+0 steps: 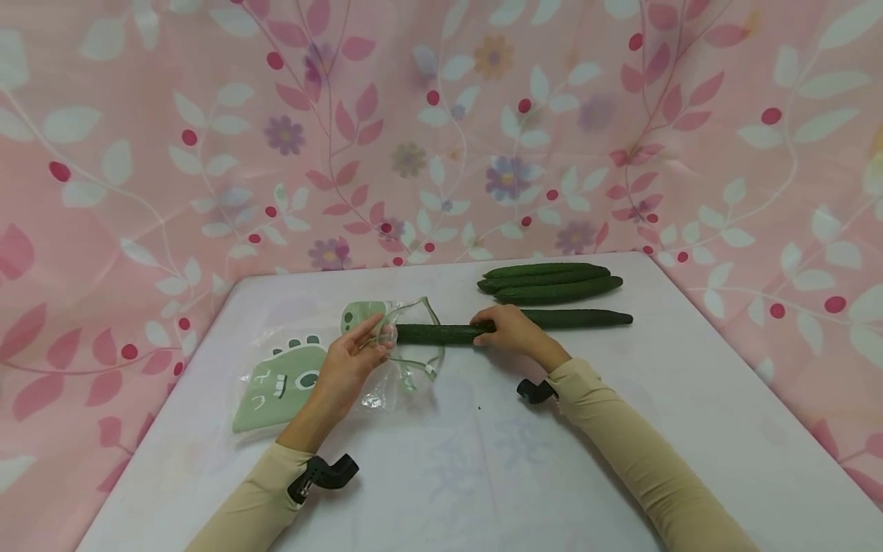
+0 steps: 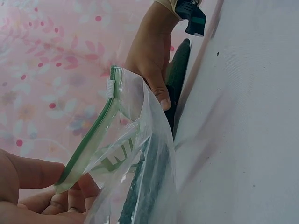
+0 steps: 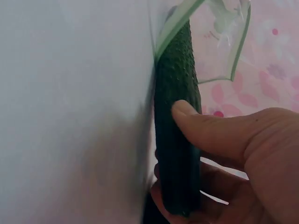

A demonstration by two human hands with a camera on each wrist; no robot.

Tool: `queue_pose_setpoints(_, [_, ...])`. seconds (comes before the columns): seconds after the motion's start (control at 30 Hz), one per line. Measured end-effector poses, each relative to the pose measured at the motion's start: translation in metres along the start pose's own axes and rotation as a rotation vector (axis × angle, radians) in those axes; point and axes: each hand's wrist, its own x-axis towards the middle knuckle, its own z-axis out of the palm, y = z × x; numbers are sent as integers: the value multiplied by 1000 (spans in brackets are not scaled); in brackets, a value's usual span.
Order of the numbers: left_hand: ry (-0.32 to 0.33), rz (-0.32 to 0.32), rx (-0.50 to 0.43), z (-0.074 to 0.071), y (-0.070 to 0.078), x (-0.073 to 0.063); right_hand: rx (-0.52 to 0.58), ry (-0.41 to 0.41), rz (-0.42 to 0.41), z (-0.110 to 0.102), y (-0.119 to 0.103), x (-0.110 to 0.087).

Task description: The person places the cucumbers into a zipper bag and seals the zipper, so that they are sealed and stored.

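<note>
My right hand (image 1: 510, 331) grips a dark green cucumber (image 1: 434, 334) near its end, thumb on one side and fingers round the other. The cucumber's far part lies inside the mouth of a clear zip bag (image 2: 159, 116) with a green zip edge and a white slider. My left hand (image 1: 348, 372) pinches that zip edge between thumb and fingers, so the mouth stands wide. A green cartoon face is printed on the bag's body, which lies on the table to the left. In the right wrist view the bumpy cucumber (image 3: 177, 84) passes under the green rim.
A single cucumber (image 1: 579, 318) lies just beyond my right hand. Several more cucumbers (image 1: 559, 293) are grouped at the back right of the white-covered table (image 1: 483, 475). A pink floral curtain (image 1: 441, 138) hangs behind the table.
</note>
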Motion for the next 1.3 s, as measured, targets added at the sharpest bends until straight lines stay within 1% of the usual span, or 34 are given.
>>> queue_pose_setpoints(0.2, [1, 2, 2, 0, 0, 0, -68, -54, 9, -12, 3, -5])
queue_pose_setpoints(0.27, [-1, -1, 1, 1, 0, 0, -63, -77, 12, -14, 4, -6])
queue_pose_setpoints(0.37, [-3, -5, -1, 2, 0, 0, -38, -97, -5, -14, 7, -7])
queue_pose_setpoints(0.47, [-5, -8, -1, 3, 1, 0, -9, -84, -30, -13, 9, -7])
queue_pose_setpoints(0.53, [-6, -10, 3, 3, 0, 0, -5, -59, -45, -12, 11, -6])
queue_pose_setpoints(0.73, [3, -23, 18, 2, -2, 1, 10, -10, -51, -9, 13, -6])
queue_pose_setpoints(0.8, [2, -21, 10, 2, -2, 1, 19, 3, -54, -9, 13, -6])
queue_pose_setpoints(1.03, [-7, 4, 13, 1, -2, 2, 70, 61, -70, -13, 3, -6])
queue_pose_setpoints(1.17, [-7, -6, 7, 1, -2, 1, 73, 81, -82, -13, -1, -4])
queue_pose_setpoints(1.3, [-10, -20, -1, 2, -3, 0, 80, 93, -62, -12, -6, -2])
